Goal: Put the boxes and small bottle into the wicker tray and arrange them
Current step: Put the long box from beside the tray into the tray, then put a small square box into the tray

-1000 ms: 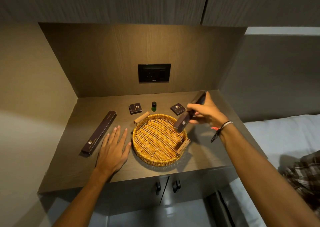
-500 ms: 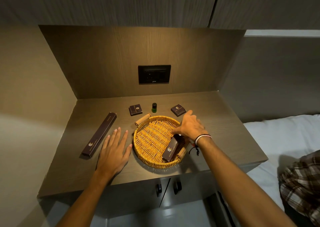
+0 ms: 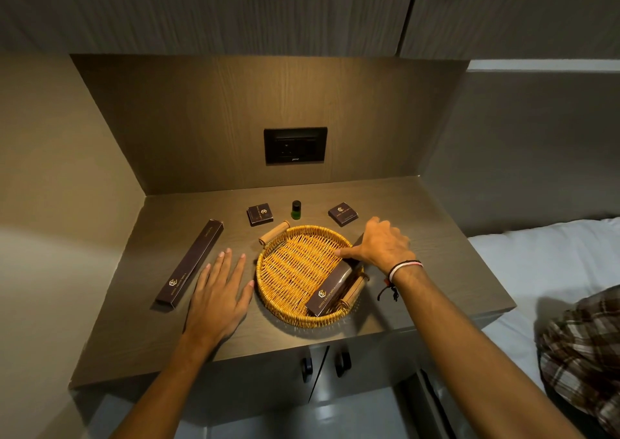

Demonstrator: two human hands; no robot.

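Observation:
A round wicker tray (image 3: 268, 287) with two wooden handles sits mid-counter. A long dark box (image 3: 330, 292) lies along the tray's right side, and my right hand (image 3: 380, 245) grips its far end, thumb inside the tray. My left hand (image 3: 219, 292) rests flat on the counter just left of the tray, fingers spread. A second long dark box (image 3: 191, 262) lies to the left of that hand. Behind the tray stand two small square boxes, one at the left (image 3: 260, 214) and one at the right (image 3: 343, 213), with a small green bottle (image 3: 296, 210) between them.
The wooden counter (image 3: 429, 271) ends at a front edge above cabinet doors with dark handles (image 3: 323, 365). A black socket plate (image 3: 295, 145) is on the back panel. A white bed (image 3: 536, 264) with a plaid cloth (image 3: 583, 348) lies to the right.
My right hand carried the long box from above the tray's right rim down into the tray and laid it along the right side. The left hand stayed put.

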